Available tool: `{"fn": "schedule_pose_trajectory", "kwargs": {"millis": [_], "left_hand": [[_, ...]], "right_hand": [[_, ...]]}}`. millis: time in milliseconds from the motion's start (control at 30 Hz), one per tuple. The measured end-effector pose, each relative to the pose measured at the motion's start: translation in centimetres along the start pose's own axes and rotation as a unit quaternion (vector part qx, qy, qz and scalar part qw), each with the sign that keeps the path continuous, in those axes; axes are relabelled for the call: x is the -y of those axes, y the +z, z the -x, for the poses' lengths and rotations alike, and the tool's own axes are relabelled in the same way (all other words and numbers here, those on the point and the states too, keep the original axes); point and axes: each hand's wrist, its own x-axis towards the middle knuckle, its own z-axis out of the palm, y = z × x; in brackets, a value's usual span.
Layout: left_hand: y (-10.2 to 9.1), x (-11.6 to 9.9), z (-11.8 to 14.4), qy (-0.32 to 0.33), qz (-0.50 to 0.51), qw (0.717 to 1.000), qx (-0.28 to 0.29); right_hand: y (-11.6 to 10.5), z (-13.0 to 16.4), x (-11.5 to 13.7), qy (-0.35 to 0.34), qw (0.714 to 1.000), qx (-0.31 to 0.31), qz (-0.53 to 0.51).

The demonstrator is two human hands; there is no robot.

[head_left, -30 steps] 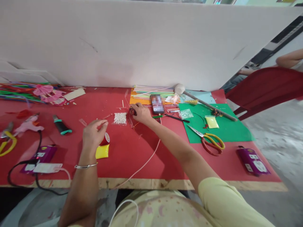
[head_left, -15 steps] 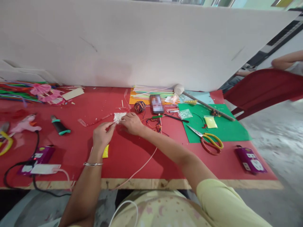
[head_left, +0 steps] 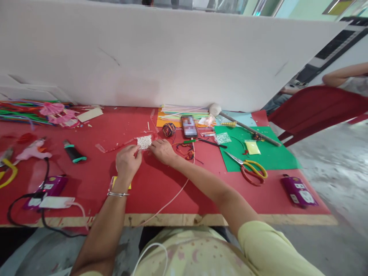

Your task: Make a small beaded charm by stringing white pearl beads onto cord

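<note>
My left hand (head_left: 127,161) and my right hand (head_left: 162,150) meet over a small clear packet of white beads (head_left: 144,142) on the red table (head_left: 161,184). The fingertips of both hands pinch the packet's near edge, left hand at its left corner, right hand at its right corner. A ball of dark multicoloured thread (head_left: 169,129) lies just beyond my right hand, with loose red and orange thread (head_left: 187,151) beside it. A yellow object (head_left: 115,181) is partly hidden under my left wrist.
A phone (head_left: 189,127), a green sheet (head_left: 258,151) with red-and-yellow scissors (head_left: 250,168), and bead packets lie at right. Two purple boxes (head_left: 299,190) (head_left: 46,188), a glue gun (head_left: 31,151), cables and coloured straws (head_left: 25,111) sit around. A white board (head_left: 172,57) walls the back. Another person's arm (head_left: 342,73) shows behind a red chair (head_left: 316,107).
My right hand left the thread ball and came back to the bead packet. My left hand moved forward from the red cup area to the packet; both now pinch it.
</note>
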Motion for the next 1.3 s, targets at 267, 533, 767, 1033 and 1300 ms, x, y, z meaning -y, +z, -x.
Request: {"fn": "schedule_pose_trajectory", "kwargs": {"millis": [267, 533, 767, 1033, 1300], "left_hand": [[-1.5, -2.6, 0.2, -0.063, 0.059, 0.996, 0.0], [0.3, -5.7, 1.5, -0.237, 0.275, 0.932, 0.019], [2.3, -7.6, 0.9, -0.334, 0.48, 0.81, -0.04], [3.3, -8.6, 1.3, -0.347, 0.615, 0.707, 0.052], [3.1, -8.6, 1.8, -0.302, 0.556, 0.771, 0.072]], "right_hand": [[-0.9, -1.6, 1.0, 0.031, 0.995, 0.089, -0.023], [-6.2, 1.5, 0.2, 0.178, 0.941, -0.032, -0.287], [-6.9, 5.1, -1.8, 0.259, 0.727, -0.029, -0.635], [-6.8, 7.0, -3.3, 0.313, 0.706, -0.062, -0.632], [-6.6, 7.2, -4.0, 0.254, 0.802, -0.109, -0.529]]}}
